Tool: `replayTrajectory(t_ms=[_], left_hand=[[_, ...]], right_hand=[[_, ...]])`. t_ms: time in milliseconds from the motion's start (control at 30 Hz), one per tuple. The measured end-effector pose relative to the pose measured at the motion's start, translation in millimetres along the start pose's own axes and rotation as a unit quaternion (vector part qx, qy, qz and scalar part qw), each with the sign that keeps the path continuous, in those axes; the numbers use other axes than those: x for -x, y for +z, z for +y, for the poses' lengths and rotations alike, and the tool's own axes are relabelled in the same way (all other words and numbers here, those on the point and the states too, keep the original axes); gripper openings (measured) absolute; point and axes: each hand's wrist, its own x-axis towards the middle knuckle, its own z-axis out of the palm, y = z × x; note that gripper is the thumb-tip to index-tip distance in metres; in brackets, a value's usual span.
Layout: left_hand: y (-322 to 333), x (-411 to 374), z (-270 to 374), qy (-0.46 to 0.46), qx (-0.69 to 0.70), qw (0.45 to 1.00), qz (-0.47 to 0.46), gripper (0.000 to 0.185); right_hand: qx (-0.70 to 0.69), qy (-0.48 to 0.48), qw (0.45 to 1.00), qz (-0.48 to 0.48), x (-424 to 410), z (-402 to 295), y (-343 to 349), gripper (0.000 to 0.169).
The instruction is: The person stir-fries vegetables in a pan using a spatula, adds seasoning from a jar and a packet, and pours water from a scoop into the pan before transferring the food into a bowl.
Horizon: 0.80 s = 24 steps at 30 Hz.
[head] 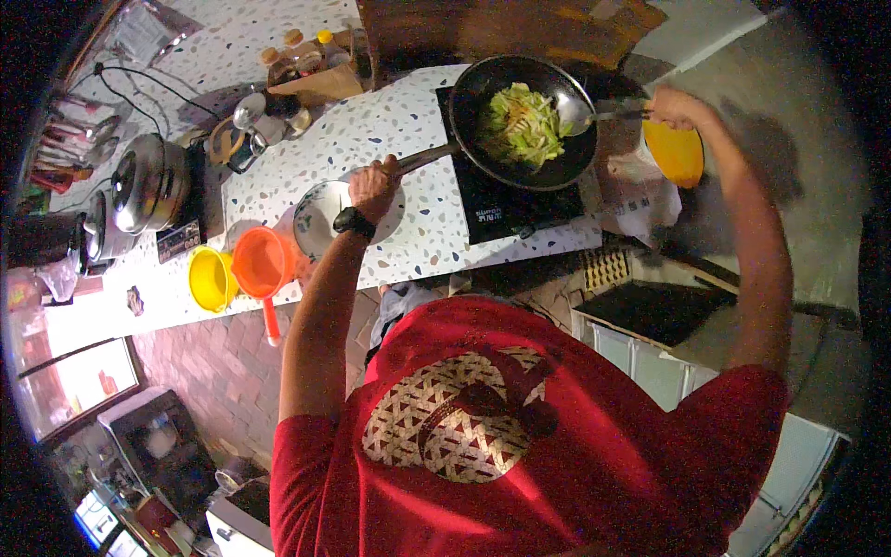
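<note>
My left hand (374, 186) grips the long handle (426, 159) of a dark wok (480, 163). The wok sits over a black induction cooktop (487, 216) on the counter. Inside lies a heap of chopped green vegetable (525, 125) with some orange bits. My right hand (676, 108) is closed around the handle of a metal spatula (574, 111), whose blade rests at the right side of the food. Below my left wrist a white bowl (317, 216) stands on the counter, partly hidden by my forearm and hand.
Left of the bowl are an orange dipper (264, 261) and a yellow cup (212, 278) near the counter's front edge. A lidded metal pot (143, 184) stands farther left. A cardboard box (317, 87) holds several bottles behind. An orange-yellow object (674, 153) is below my right hand.
</note>
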Motion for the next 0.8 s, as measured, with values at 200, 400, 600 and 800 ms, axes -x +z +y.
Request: replayTrajectory(t_ms=[200, 400, 600, 800], left_hand=[[-5, -4, -3, 0.036, 0.000, 0.999, 0.014, 0.023], [-1, -12, -15, 0.065, 0.007, 0.997, 0.027, 0.032], [2, -15, -19, 0.074, -0.011, 0.997, 0.001, 0.032], [-14, -11, -11, 0.056, -0.018, 0.998, -0.008, 0.016]], right_hand=[[0.049, -0.355, 0.932, 0.048, -1, 12, 28, 0.022], [0.203, -0.278, 0.906, 0.247, 13, -7, -20, 0.023], [0.311, -0.345, 0.838, 0.285, -6, -70, -21, 0.024], [0.389, -0.421, 0.775, 0.268, 33, -89, -16, 0.022]])
